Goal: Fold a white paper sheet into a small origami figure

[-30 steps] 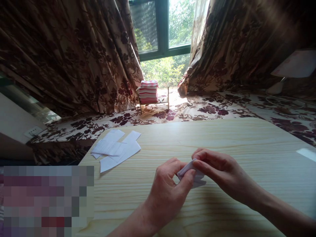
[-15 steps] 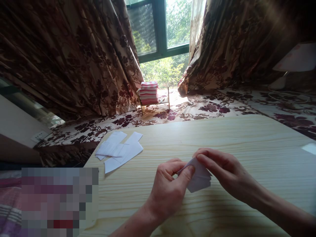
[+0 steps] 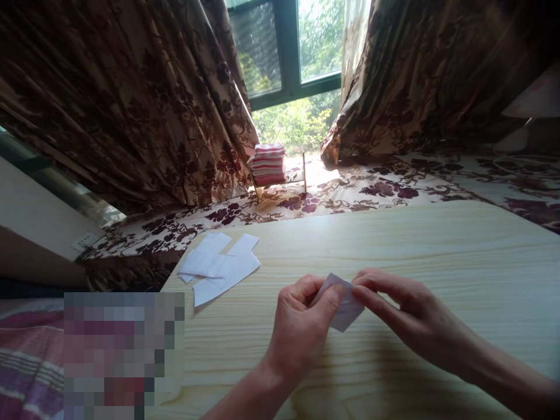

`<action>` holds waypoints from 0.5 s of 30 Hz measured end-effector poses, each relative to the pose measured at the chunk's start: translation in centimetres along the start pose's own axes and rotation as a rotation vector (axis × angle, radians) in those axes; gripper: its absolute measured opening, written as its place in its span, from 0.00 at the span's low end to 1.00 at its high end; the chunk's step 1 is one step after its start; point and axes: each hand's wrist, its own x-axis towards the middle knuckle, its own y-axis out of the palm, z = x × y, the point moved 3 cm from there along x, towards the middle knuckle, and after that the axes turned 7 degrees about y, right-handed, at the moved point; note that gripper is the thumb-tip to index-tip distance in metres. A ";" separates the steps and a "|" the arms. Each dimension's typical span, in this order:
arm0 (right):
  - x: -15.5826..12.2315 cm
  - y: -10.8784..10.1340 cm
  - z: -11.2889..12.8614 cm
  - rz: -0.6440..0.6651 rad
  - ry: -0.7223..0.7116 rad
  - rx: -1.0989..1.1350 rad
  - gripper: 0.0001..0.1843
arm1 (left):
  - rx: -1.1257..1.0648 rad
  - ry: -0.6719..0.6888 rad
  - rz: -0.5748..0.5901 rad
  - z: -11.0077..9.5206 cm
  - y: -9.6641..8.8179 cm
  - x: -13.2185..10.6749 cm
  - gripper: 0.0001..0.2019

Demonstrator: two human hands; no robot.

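Note:
A small folded piece of white paper [image 3: 346, 312] is held above the wooden table [image 3: 394, 245], with one corner pointing up and another down. My left hand [image 3: 301, 326] pinches it between thumb and fingers from the left, the thumb lying flat across its face. At its right corner, my right hand [image 3: 402, 309] closes thumb and forefinger on the paper's edge. To the left, several white paper strips [image 3: 219, 265] lie overlapping on the table.
Beyond the table a floral cloth [image 3: 376, 189] covers the window ledge. A small rack there carries a stack of pink-striped towels [image 3: 268, 164]. Patterned curtains [image 3: 166, 105] hang on both sides of the window, and a lamp [image 3: 536, 96] stands far right. A blurred patch covers the lower left.
The paper has turned and now looks smaller and more diamond-shaped. My right hand has moved from its top edge down to its right corner. The view has shifted slightly.

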 end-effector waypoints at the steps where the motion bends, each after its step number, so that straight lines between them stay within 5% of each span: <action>1: 0.0 0.1 -0.1 0.012 0.024 0.013 0.18 | -0.007 0.006 0.000 -0.1 0.0 0.0 0.10; 6: 0.1 0.2 -0.4 -0.028 0.036 0.042 0.17 | -0.027 0.042 0.031 -0.3 0.1 0.0 0.10; 12: 0.1 -0.5 0.0 -0.233 -0.270 -0.097 0.03 | 0.118 0.046 0.036 -0.2 0.0 0.1 0.09; 15: 0.0 -0.8 0.5 -0.312 -0.403 -0.178 0.07 | 0.032 0.000 0.035 -0.2 0.1 0.1 0.09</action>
